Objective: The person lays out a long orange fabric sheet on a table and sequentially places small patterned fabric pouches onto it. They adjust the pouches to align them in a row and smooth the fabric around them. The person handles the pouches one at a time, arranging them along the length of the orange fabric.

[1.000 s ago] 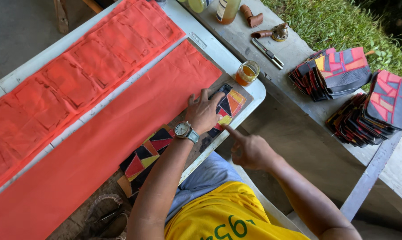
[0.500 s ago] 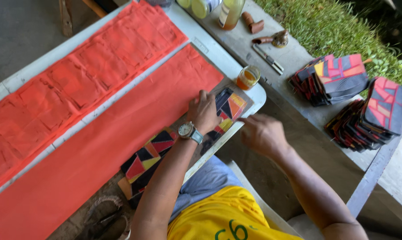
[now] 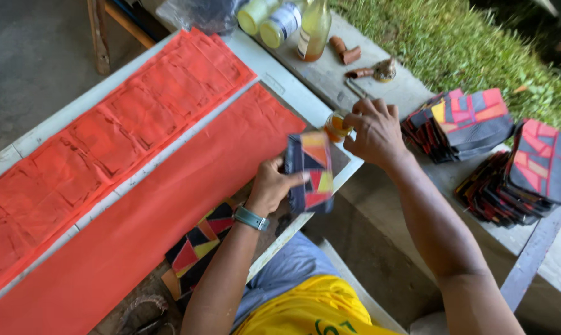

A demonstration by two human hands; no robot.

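Two bare hands work over a white table (image 3: 274, 84) draped with orange-red cloth (image 3: 169, 186). The left hand (image 3: 274, 183) pinches a patchwork fabric piece (image 3: 310, 170) of dark, red and yellow panels, raised above the table's near edge; the right hand (image 3: 372, 130) curls its fingers over a small amber jar (image 3: 335, 124) at the table's corner. The piece looks light, soft and limp, best gripped along one edge, since it would sag from its middle. More patchwork pieces (image 3: 200, 239) lie below the wrist; two stacks of them (image 3: 491, 149) sit on the bench to the right. At the table's far end stand two yellow-capped containers (image 3: 269, 17) and an amber bottle (image 3: 313, 28); any labels are too small to make out.
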